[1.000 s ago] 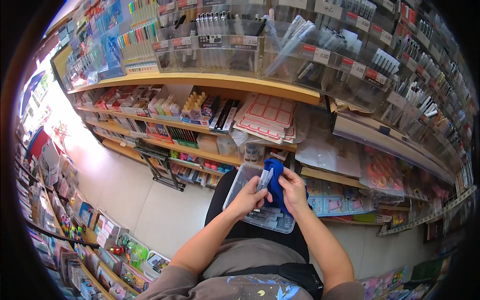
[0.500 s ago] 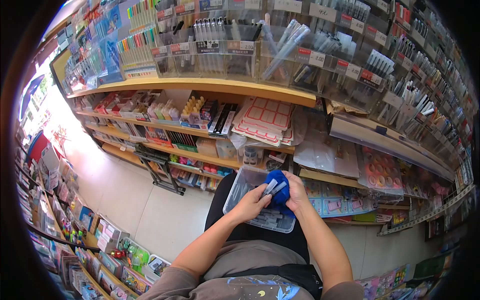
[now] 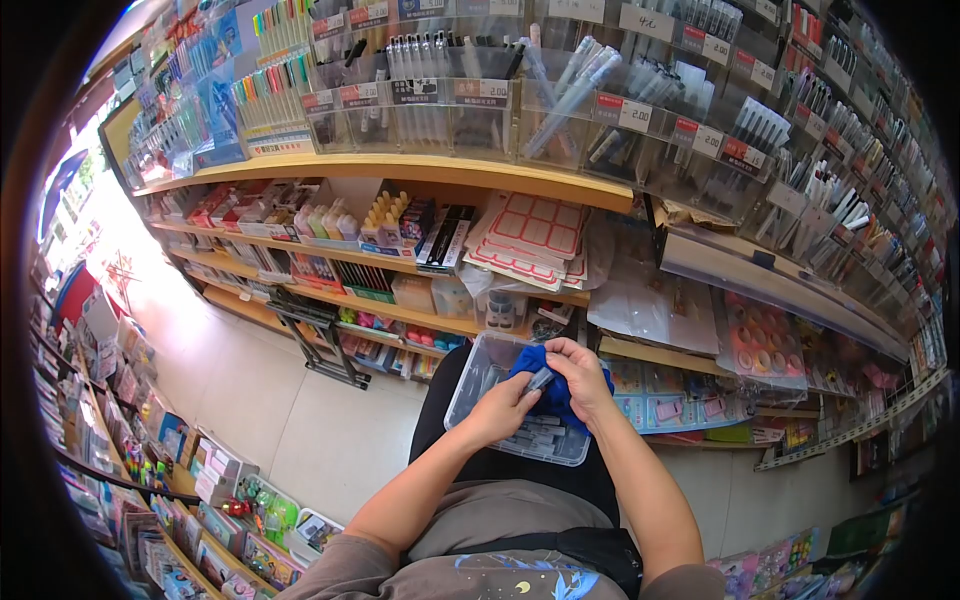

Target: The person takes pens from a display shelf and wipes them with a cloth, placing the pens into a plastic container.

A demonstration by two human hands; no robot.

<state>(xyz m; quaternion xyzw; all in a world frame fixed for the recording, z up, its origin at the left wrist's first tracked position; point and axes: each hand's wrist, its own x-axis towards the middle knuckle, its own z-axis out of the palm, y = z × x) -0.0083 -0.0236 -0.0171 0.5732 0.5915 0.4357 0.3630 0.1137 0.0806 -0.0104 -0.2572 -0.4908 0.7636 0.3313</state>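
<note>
On my lap rests a clear plastic box (image 3: 463, 405), tilted, with several small grey translucent tube-like cases (image 3: 540, 437) lying in it. My left hand (image 3: 498, 408) is closed around similar small cases (image 3: 541, 379) above the box; how many it holds is hard to make out. My right hand (image 3: 582, 378) pinches a blue cloth (image 3: 560, 403) against the tops of those cases. The cloth hangs over the box's right side and passes behind the fingers. Both hands are close together, and my fingers hide part of the cases.
Clear pen racks (image 3: 420, 120) with price tags fill the display ahead. Below, a wooden shelf (image 3: 400, 262) carries boxed stationery and red-bordered label sheets (image 3: 525, 235). A black folding stand (image 3: 318, 335) is on the floor at left. More goods line the lower left.
My right hand has shifted left and over the cases, bringing the cloth onto their upper ends. The cases between my hands are now more covered. My left hand has barely moved.
</note>
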